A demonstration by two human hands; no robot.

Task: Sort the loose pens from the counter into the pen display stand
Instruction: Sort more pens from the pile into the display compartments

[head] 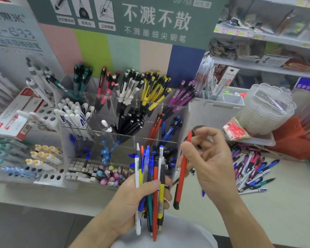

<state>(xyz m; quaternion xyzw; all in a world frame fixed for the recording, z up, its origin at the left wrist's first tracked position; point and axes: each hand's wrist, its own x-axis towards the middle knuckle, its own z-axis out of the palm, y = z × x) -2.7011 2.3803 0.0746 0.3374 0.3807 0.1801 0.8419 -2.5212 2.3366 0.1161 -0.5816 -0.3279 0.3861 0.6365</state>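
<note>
My left hand (131,199) grips a bundle of several mixed pens (150,178), held upright in front of the clear pen display stand (183,111). My right hand (207,158) pinches a single red pen (182,173), which hangs almost vertical with its black tip down, just right of the bundle. The stand's compartments hold pens grouped by colour: green, red, white, yellow, purple, black. A compartment with red and blue pens (166,125) sits straight behind my right hand. A heap of loose pens (252,170) lies on the counter to the right.
A white holed pen rack (48,111) with white and yellow-capped pens stands at the left. A stack of clear plastic trays (265,110) and a packet of red scissors (237,131) sit at the right. Store shelves (268,67) fill the back right.
</note>
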